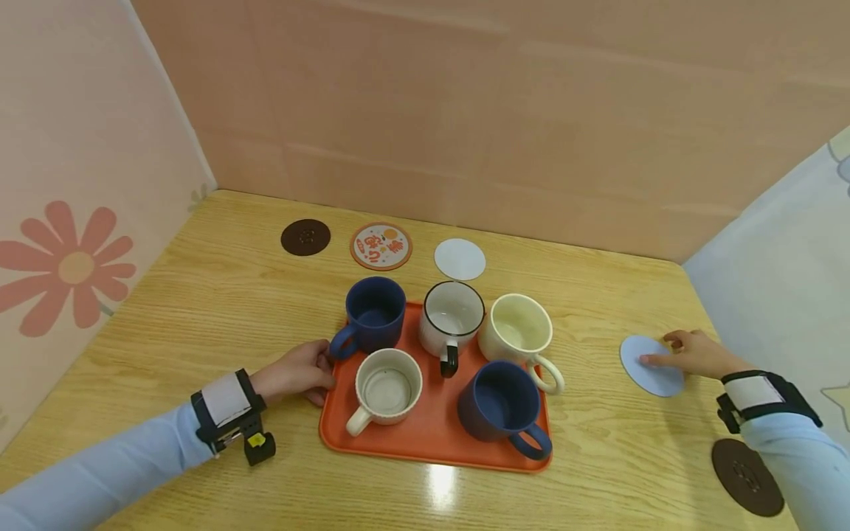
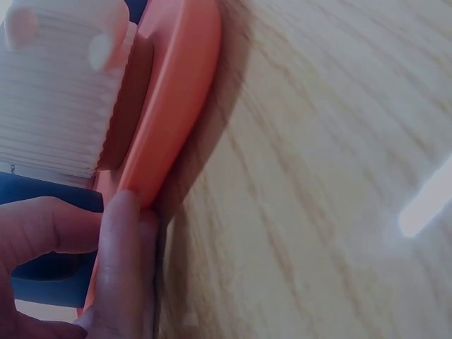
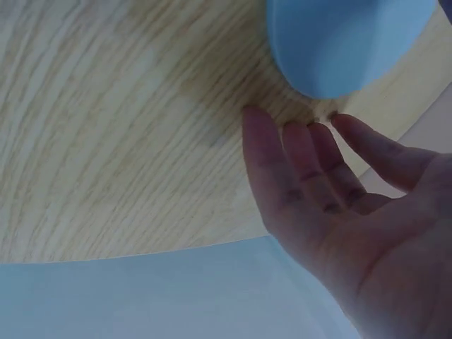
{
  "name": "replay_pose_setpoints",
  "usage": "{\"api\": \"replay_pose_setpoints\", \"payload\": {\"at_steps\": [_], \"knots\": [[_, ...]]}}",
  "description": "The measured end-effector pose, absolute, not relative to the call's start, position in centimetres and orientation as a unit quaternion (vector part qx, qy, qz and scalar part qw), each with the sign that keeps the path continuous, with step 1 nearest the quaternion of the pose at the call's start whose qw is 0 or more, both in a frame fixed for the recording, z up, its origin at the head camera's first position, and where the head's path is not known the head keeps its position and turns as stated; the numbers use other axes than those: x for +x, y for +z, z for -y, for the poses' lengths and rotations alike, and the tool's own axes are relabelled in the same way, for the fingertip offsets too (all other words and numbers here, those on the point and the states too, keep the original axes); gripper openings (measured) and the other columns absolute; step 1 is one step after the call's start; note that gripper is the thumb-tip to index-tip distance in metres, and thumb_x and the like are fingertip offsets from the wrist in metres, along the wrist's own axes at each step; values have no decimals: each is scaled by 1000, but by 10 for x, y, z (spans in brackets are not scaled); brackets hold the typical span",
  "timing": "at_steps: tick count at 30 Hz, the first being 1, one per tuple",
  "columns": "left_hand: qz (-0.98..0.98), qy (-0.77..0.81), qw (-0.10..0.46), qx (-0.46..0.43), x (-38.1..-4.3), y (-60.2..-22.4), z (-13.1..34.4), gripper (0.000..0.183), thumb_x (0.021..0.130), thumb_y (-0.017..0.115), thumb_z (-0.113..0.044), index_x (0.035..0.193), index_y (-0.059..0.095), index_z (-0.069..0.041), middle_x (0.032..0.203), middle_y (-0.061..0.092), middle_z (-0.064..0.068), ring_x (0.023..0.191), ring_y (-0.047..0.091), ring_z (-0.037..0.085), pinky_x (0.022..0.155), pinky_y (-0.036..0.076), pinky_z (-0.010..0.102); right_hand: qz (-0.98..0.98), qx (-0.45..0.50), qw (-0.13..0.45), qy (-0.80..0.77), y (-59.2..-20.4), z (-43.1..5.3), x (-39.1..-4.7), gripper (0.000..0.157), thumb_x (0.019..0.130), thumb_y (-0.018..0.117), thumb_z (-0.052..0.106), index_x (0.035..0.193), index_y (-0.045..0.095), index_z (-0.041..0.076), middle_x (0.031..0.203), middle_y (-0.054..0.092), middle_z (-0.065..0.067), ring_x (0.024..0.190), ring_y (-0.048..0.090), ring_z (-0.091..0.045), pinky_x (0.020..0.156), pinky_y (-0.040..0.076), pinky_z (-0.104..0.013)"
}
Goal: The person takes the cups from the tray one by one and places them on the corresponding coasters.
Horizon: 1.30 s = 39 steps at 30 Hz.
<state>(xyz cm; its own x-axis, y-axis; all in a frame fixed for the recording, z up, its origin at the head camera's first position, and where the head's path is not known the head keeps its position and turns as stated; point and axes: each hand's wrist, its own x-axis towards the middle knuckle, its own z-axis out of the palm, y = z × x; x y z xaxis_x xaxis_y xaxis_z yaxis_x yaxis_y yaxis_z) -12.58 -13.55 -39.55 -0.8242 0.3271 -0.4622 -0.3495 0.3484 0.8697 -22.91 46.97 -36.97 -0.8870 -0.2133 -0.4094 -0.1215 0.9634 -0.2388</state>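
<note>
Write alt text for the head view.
A person's left hand grips the edge of a red tray holding five mugs on a wooden table. The right hand is at a pale blue coaster; four other coasters show.

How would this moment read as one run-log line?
left hand: touching rim of orange tray | right hand: at light-blue coaster | on tray: five mugs

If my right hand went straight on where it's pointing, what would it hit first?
Probably the blue coaster; the right hand overlaps it in the head view, though whether they touch is unclear.
</note>
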Motion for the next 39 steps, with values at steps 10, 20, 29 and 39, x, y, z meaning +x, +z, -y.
{"api": "replay_pose_setpoints", "payload": {"at_steps": [10, 20, 29, 39], "knots": [[-774, 557, 300, -16, -127, -394, 133, 37, 73, 57, 1, 107, 43, 10, 77, 50, 10, 59, 57, 16, 55, 53, 31, -961, -73, 232, -132, -372, -464, -219, 82, 81, 63, 41, 117, 34, -26, 104, 42, -46, 92, 50, -52, 61, 53, -38], [-776, 556, 297, -20, -126, -395, 132, 38, 73, 57, 2, 107, 43, 10, 77, 49, 10, 58, 57, 16, 54, 53, 31, -967, -79, 217, -104, -375, -455, -214, 89, 75, 67, 43, 116, 33, -28, 105, 30, -49, 87, 46, -53, 58, 51, -42], [-774, 560, 295, -17, -125, -396, 133, 37, 73, 57, 2, 105, 43, 10, 76, 50, 10, 59, 58, 16, 54, 53, 32, -974, -95, 195, -62, -378, -450, -214, 91, 68, 72, 44, 113, 37, -27, 104, 32, -48, 89, 43, -58, 62, 48, -54], [-769, 568, 292, -2, -124, -394, 134, 38, 73, 57, 2, 106, 42, 10, 76, 48, 9, 58, 57, 16, 53, 53, 32, -976, -119, 171, -66, -379, -444, -222, 90, 65, 75, 41, 114, 39, -25, 104, 35, -44, 87, 46, -53, 61, 48, -52]]}}
